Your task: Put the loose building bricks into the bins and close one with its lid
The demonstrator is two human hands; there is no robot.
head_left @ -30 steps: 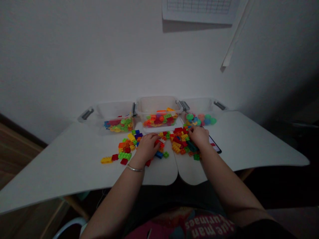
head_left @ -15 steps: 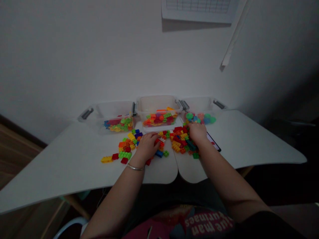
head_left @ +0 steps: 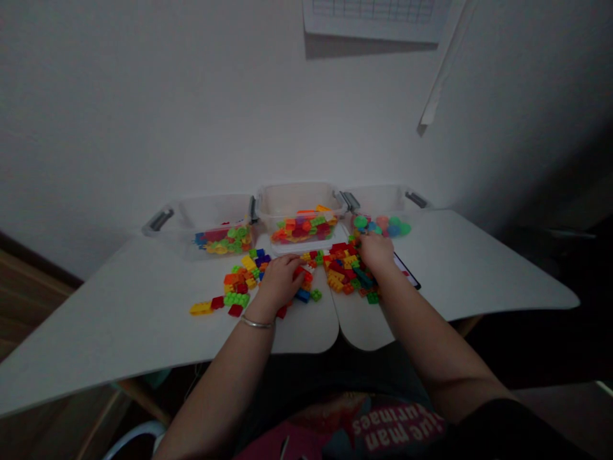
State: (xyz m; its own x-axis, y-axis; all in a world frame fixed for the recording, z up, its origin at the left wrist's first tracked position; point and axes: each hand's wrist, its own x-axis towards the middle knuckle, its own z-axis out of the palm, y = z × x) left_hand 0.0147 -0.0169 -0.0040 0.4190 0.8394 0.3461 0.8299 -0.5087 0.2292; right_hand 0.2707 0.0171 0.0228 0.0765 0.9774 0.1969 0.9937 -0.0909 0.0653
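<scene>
Colourful toy building bricks lie in two loose heaps on a white table. My left hand [head_left: 282,279] rests palm down over the left heap [head_left: 244,283], thumb apart from the fingers, and covers part of it. A blue brick [head_left: 302,295] and a small green brick [head_left: 316,294] lie by its thumb. At the back right of the right heap [head_left: 341,273], my right hand [head_left: 376,250] has its fingers bent down and drawn together among the bricks. Its fingertips are mostly hidden, so what they hold cannot be made out. A dark green brick [head_left: 363,276] lies just left of my right wrist.
Three clear plastic boxes stand along the wall: the left box [head_left: 191,246], the middle box [head_left: 301,195] and the right box [head_left: 378,197], each with coloured pieces inside. A phone [head_left: 407,272] lies right of my right hand. A seam splits the table's front edge.
The view has shifted slightly, so everything sits a little further left. Both hands stay at the same spots on the heaps, and no brick has clearly moved.
</scene>
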